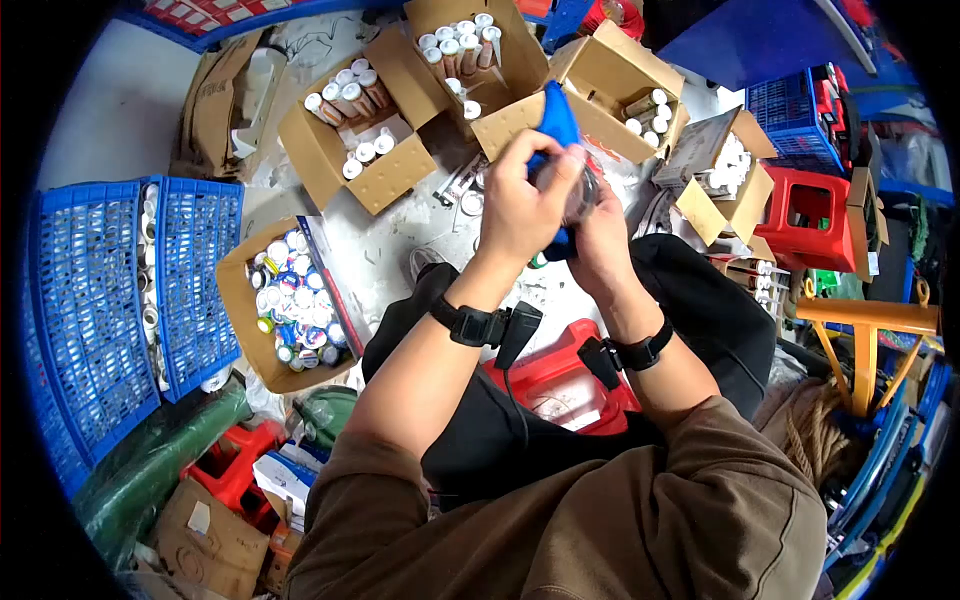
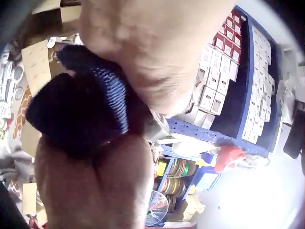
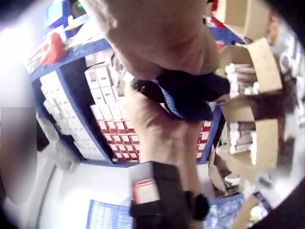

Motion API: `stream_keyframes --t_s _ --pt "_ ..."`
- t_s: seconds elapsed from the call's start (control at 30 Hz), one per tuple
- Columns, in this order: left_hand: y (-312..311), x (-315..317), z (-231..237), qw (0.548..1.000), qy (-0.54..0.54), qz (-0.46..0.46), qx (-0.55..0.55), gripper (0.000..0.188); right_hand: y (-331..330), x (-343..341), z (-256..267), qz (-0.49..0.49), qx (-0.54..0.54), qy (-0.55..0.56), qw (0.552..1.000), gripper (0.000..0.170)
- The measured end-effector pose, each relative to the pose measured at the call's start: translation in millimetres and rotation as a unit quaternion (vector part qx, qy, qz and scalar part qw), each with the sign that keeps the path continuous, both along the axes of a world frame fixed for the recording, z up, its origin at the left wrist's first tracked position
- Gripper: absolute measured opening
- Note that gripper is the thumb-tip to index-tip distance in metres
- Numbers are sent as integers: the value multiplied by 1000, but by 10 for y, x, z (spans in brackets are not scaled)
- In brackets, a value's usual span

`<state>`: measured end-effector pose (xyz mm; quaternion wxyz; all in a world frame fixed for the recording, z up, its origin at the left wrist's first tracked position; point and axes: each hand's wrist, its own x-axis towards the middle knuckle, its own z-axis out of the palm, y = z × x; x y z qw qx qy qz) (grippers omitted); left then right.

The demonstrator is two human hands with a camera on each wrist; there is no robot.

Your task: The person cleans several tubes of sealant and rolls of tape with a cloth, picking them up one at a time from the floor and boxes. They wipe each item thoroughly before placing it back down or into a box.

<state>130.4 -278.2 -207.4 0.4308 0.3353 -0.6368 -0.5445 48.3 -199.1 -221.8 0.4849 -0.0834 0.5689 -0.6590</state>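
Both hands are raised together in front of the body, wrapped round a blue cloth and a dark, roundish object that blurs in the head view. The left hand grips from the left, its thumb across the object. On the other side the right hand holds it with curled fingers. In the left wrist view the cloth looks dark blue and ribbed, bunched between the hands. The right wrist view shows the cloth between both hands; what it covers is mostly hidden.
Open cartons with white-capped tubes stand ahead. A carton of round lids or cans sits at left beside blue crates. A red stool is between the legs; another red stool and a yellow stand are at right.
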Motion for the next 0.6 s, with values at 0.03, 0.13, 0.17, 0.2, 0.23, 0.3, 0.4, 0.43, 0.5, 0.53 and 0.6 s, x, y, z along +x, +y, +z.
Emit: stream_keyframes --t_s 0.03,0.13,0.17,0.2,0.23,0.3,0.4,0.43,0.5,0.53,0.6 --pt "-60 -4 -42 997 -49 58 -25 30 -14 14 4 -7 -2 13 1000 19" --pt "-166 -39 -149 988 6 129 -88 33 8 131 53 -14 -66 58 996 14" --pt "-151 -29 -180 987 6 131 -87 33 19 165 40 -54 -106 95 988 13" --pt "-132 -15 -209 988 -1 147 -57 33 38 193 26 -92 -145 132 976 13" --pt "-131 9 -158 986 -8 163 -26 33 84 172 38 -69 -201 137 967 14" --pt "-148 76 -81 993 -10 109 36 39 75 157 52 -7 -224 317 922 14" --pt "-21 128 47 952 167 -13 258 45 -30 148 158 1 -181 548 817 16" --pt "35 100 139 938 221 -22 267 42 -64 112 170 22 -156 596 787 18" --pt "26 105 -21 960 203 -53 186 39 -173 129 193 -3 -155 612 775 20" --pt "26 154 37 958 193 -58 206 37 -212 121 187 0 -153 609 778 23" --pt "10 159 -47 959 205 -57 187 36 -216 112 34 35 -189 516 835 30"
